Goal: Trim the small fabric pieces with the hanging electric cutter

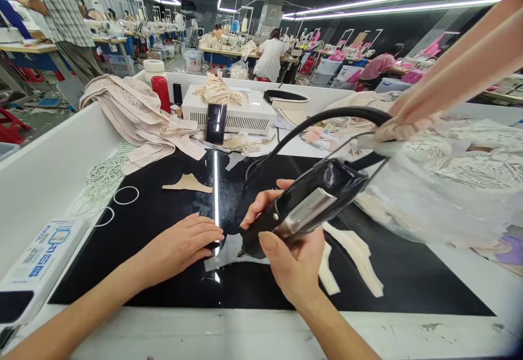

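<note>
My right hand is wrapped round a black corded hand tool with a metal plate on its side. The tool tilts down to the left, and its tip meets a thin grey-white sheer piece on the glossy black mat. My left hand lies palm down with fingers stretched out, the fingertips at the left edge of the sheer piece. Beyond it rests a beige cut piece. Right of my right hand lie cream curved strips, partly hidden by that hand and the tool.
A thick black cable arches from the tool, beside a hanging pinkish cloth strip. A white vented box, a phone and a red thread cone stand behind. Beige fabric lies left; bagged lace pieces lie right.
</note>
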A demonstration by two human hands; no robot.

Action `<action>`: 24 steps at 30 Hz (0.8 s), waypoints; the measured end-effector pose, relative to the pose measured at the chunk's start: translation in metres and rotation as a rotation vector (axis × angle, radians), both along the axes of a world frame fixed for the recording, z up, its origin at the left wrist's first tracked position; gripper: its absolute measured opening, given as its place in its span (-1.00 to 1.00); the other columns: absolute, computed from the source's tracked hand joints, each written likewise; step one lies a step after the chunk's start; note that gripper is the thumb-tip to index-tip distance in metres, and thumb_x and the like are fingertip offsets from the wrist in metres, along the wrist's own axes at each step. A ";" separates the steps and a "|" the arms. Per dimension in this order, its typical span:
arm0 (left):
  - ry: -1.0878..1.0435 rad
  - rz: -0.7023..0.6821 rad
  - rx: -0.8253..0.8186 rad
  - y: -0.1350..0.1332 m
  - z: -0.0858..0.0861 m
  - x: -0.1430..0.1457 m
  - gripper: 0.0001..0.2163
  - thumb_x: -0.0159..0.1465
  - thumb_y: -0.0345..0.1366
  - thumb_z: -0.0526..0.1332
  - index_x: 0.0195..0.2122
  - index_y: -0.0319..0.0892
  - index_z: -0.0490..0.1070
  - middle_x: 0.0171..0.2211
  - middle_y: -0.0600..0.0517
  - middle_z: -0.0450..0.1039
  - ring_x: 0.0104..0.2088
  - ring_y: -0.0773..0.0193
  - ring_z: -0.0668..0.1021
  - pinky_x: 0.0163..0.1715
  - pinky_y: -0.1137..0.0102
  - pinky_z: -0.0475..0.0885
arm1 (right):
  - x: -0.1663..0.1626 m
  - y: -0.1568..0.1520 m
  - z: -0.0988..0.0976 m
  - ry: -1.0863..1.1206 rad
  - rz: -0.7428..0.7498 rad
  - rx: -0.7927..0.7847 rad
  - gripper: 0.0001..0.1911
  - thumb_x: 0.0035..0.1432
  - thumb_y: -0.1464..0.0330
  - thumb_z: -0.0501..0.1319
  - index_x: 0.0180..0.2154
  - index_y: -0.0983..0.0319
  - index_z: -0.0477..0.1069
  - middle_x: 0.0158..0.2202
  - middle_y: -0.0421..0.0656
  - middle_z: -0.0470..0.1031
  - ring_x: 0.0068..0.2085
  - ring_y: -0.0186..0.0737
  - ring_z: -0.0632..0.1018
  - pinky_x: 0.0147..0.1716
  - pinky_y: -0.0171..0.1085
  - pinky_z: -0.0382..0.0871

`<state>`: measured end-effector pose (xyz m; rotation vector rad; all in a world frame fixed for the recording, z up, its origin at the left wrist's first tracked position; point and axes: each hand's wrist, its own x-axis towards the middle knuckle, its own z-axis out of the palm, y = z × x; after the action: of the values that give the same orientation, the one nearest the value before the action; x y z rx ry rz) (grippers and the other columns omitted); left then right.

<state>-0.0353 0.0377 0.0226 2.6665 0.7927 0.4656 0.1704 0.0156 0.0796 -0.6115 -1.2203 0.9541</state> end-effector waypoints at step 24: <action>0.066 -0.049 -0.302 0.017 -0.004 0.020 -0.29 0.16 0.08 0.37 0.29 0.00 0.22 0.24 -0.04 0.36 0.32 -0.05 0.27 0.36 -0.14 -0.07 | -0.008 0.015 -0.017 0.057 -0.032 0.069 -0.57 0.18 0.23 0.37 -0.04 0.11 0.20 -0.29 -0.28 0.42 -0.40 -0.39 0.50 -0.39 -0.33 0.49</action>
<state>-0.0156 0.0543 0.0187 2.4241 0.7481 0.2253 0.1627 0.0307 0.0627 -0.5447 -1.1843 0.8934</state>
